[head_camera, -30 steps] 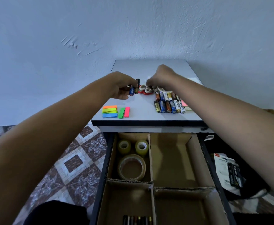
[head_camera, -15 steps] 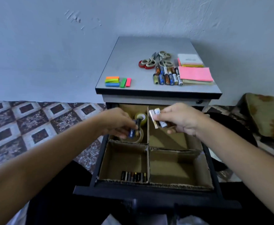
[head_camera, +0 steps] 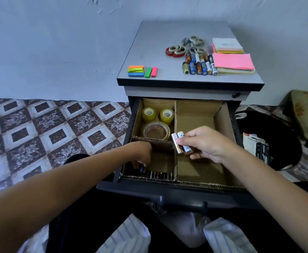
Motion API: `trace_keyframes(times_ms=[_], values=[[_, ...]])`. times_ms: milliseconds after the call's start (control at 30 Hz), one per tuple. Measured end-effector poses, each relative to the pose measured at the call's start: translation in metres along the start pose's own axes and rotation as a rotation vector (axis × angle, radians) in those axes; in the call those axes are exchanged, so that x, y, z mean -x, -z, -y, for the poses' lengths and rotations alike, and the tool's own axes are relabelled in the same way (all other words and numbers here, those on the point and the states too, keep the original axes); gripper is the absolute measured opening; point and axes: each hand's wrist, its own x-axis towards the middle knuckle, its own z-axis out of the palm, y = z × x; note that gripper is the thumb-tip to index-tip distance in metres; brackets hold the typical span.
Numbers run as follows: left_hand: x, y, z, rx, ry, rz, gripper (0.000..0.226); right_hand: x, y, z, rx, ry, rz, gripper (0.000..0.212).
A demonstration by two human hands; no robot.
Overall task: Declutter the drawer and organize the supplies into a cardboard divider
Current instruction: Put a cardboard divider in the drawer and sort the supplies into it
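Observation:
The open drawer [head_camera: 178,192] holds a cardboard divider [head_camera: 175,114] with four compartments. My left hand [head_camera: 142,154] reaches into the near left compartment and holds dark batteries [head_camera: 141,168] at the left end of a row of batteries [head_camera: 159,175]. My right hand [head_camera: 202,145] hovers over the divider's middle and pinches two batteries [head_camera: 180,144], one pale and one metallic. Three tape rolls [head_camera: 156,123] lie in the far left compartment. Both right compartments show bare cardboard.
On the cabinet top [head_camera: 158,33] lie several batteries [head_camera: 199,64], scissors [head_camera: 186,46], pink and yellow sticky notes [head_camera: 231,59] and coloured page flags [head_camera: 142,71]. A black bag [head_camera: 270,143] with packets sits right of the drawer. Patterned tile floor [head_camera: 49,128] lies to the left.
Both hands came down from the cabinet top with batteries. My left hand has dropped into the near left compartment; my right hand has moved down over the divider's centre.

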Motion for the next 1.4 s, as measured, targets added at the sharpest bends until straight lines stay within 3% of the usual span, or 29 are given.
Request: trace_keyframes(times_ms=[200,367,467,567,667,733,867,1033,1167,1400], values=[[-0.001,0.006,-0.003,-0.058,0.049,0.185,0.028,-0.006,-0.003,-0.002,0.002,-0.001,0.016,0.009],[0.012,0.030,0.002,0.054,-0.014,0.086,0.028,-0.015,-0.011,-0.002,-0.002,0.003,0.045,0.011],[0.027,0.049,0.015,0.111,-0.103,-0.104,0.023,-0.019,-0.023,-0.001,-0.006,0.017,0.098,0.010],[0.034,0.051,0.036,0.029,-0.149,-0.435,0.020,-0.026,-0.041,-0.001,0.064,0.058,0.148,0.011],[0.029,0.034,0.053,0.155,-0.145,-0.735,0.019,-0.039,-0.063,-0.006,0.244,0.095,0.144,0.021],[0.017,0.020,0.060,0.278,-0.152,-0.810,0.029,-0.051,-0.077,-0.011,0.347,0.089,0.127,0.025],[-0.001,-0.001,0.058,0.518,-0.135,-0.763,0.045,-0.076,-0.097,-0.021,0.461,0.014,0.122,0.023],[-0.014,-0.016,0.054,0.751,-0.172,-0.735,0.048,-0.093,-0.104,-0.029,0.495,-0.049,0.150,0.018],[-0.014,-0.018,0.054,0.736,-0.152,-0.770,0.046,-0.094,-0.099,-0.024,0.578,0.014,0.114,0.009],[-0.013,-0.018,0.053,0.743,-0.150,-0.797,0.043,-0.101,-0.109,-0.031,0.670,0.171,0.135,0.024]])
